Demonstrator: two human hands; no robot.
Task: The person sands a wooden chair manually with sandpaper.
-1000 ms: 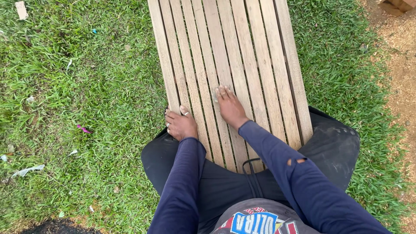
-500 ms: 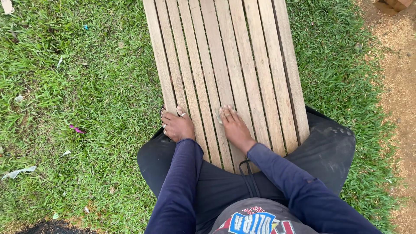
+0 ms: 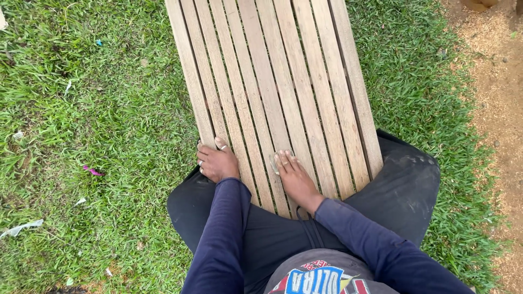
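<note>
A slatted wooden bench of pale grey-brown boards runs away from me over the grass. I sit astride its near end in black trousers and a dark blue long-sleeved top. My left hand curls over the bench's left edge, thumb on top and fingers wrapped down the side. My right hand lies flat, palm down, on the middle slats, fingers together and pointing forward. Neither hand holds a loose object.
Green grass spreads on the left, dotted with small scraps: a pink bit, a white strip, a blue speck. Bare brown dirt borders the grass on the right.
My right hand has slid back toward me along the slats. The left hand has kept its grip on the bench's edge, and the view has tilted slightly.
</note>
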